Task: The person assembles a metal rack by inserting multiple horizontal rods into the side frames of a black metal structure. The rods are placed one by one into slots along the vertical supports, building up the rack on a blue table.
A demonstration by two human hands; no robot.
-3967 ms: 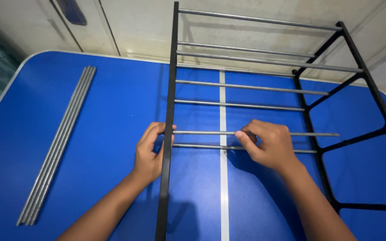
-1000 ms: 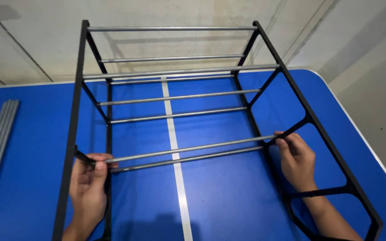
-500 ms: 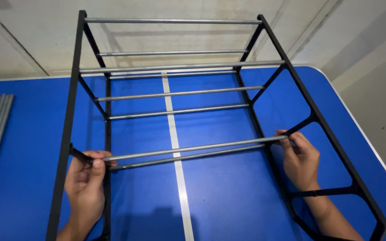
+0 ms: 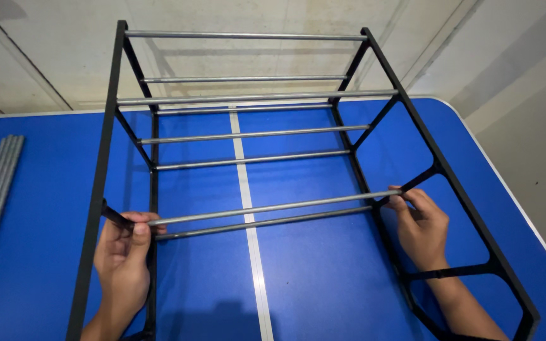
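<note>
On the blue bench [image 4: 45, 189], left hand [image 4: 121, 259] and right hand [image 4: 421, 227] grip a steel rod [image 4: 266, 208], fingers closed; since earlier, its ends have neared the black rack frame [image 4: 99, 183].

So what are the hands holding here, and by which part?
Both hold one thin silver metal rod by its ends: the left hand at the left black side frame, the right hand at the right end.
</note>
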